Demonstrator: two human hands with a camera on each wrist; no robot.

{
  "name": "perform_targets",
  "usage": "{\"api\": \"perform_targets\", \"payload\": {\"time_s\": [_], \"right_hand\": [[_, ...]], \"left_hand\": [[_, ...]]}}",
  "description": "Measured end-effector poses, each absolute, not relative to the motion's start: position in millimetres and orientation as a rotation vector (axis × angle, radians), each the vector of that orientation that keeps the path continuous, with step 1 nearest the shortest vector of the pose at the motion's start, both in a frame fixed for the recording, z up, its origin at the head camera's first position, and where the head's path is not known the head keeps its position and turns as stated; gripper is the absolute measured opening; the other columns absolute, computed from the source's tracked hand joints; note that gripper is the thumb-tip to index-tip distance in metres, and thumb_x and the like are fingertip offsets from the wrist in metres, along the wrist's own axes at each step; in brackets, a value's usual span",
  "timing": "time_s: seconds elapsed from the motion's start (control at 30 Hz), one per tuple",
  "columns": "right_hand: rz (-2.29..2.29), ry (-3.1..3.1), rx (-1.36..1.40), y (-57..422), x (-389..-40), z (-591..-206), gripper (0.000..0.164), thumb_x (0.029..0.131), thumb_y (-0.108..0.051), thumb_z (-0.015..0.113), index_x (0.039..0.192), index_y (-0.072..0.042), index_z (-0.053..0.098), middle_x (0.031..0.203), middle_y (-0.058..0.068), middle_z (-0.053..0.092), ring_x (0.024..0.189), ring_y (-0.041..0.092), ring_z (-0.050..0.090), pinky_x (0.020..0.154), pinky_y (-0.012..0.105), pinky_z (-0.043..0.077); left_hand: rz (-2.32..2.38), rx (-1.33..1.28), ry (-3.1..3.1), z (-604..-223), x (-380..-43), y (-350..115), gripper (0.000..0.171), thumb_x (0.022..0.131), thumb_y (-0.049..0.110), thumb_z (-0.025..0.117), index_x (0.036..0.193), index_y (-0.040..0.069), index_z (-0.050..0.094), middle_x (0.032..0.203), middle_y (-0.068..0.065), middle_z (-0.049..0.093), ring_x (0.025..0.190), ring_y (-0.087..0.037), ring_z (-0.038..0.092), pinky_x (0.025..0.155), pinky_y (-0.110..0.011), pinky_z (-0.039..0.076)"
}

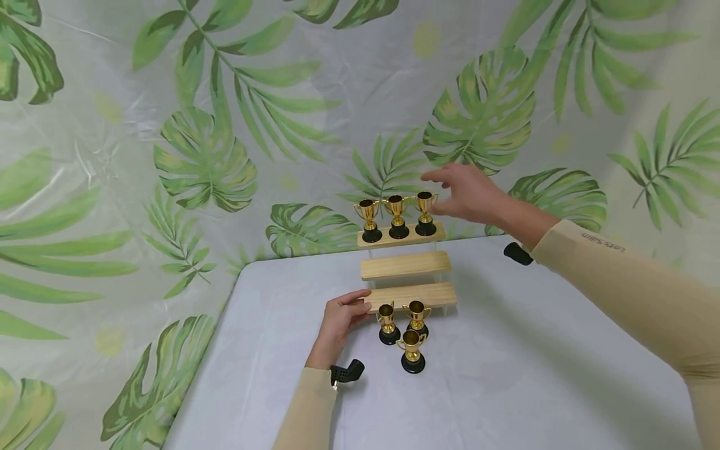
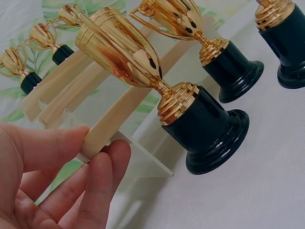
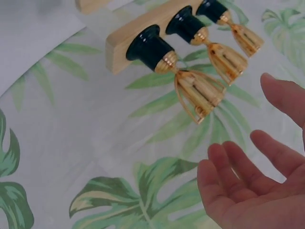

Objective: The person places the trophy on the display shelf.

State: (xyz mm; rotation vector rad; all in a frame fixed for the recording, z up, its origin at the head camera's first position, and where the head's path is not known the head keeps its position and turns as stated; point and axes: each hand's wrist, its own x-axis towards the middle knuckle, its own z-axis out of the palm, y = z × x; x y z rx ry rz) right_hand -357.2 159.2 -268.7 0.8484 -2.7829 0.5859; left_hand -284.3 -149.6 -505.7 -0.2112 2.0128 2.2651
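Looks about half done: three trophies [image 1: 397, 220] up on top shelf [image 1: 412, 239], three more trophies [image 1: 412, 344] down on tabletop [image 1: 292, 312]; left hand [image 1: 337, 319] pinches end of bottom shelf [image 1: 413, 295], right hand [image 1: 469, 190] spread, holding nothing

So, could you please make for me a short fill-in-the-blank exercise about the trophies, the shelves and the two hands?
1. There are ____ wooden shelves in view.
2. The head view shows ____ trophies altogether.
3. The left hand grips one end of the lowest shelf, and the right hand holds ____.
4. Each trophy has a gold cup and a ____ base.

Missing words: three; six; nothing; black.
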Motion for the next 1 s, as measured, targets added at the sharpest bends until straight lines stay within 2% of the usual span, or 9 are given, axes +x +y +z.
{"api": "perform_targets", "payload": {"time_s": [0.23,0.5,0.77,1.0], "right_hand": [[0.627,-2.753,0.837,162,-344,-275,0.065,0.089,-0.028,0.078,0.148,-0.016,0.052,0.139,0.015,0.053,0.114,0.032,0.056,0.085,0.053,0.050],[0.701,-2.719,0.832,166,-333,-291,0.066,0.087,-0.029,0.080,0.146,-0.014,0.054,0.133,0.012,0.057,0.111,0.030,0.057,0.083,0.050,0.050],[0.769,-2.695,0.824,168,-321,-309,0.066,0.087,-0.027,0.082,0.146,-0.016,0.055,0.127,0.009,0.059,0.110,0.029,0.057,0.085,0.051,0.050],[0.838,-2.659,0.839,166,-312,-323,0.065,0.085,-0.028,0.083,0.144,-0.015,0.057,0.130,0.008,0.060,0.110,0.028,0.059,0.086,0.050,0.051]], "left_hand": [[2.264,-0.214,2.007,-505,-285,-151,0.036,0.086,0.005,0.078,0.122,0.004,0.073,0.102,-0.008,0.067,0.081,-0.013,0.068,0.081,-0.031,0.058],[2.245,-0.197,2.014,-508,-287,-152,0.039,0.088,0.005,0.077,0.126,0.002,0.070,0.104,-0.006,0.067,0.082,-0.013,0.068,0.087,-0.039,0.057],[2.263,-0.191,2.008,-510,-285,-151,0.038,0.086,0.005,0.078,0.124,0.003,0.072,0.101,-0.006,0.067,0.080,-0.012,0.068,0.084,-0.035,0.058],[2.263,-0.152,2.009,-483,-268,-148,0.038,0.088,0.000,0.074,0.126,-0.005,0.068,0.099,-0.007,0.066,0.080,-0.013,0.068,0.086,-0.037,0.058]]}}
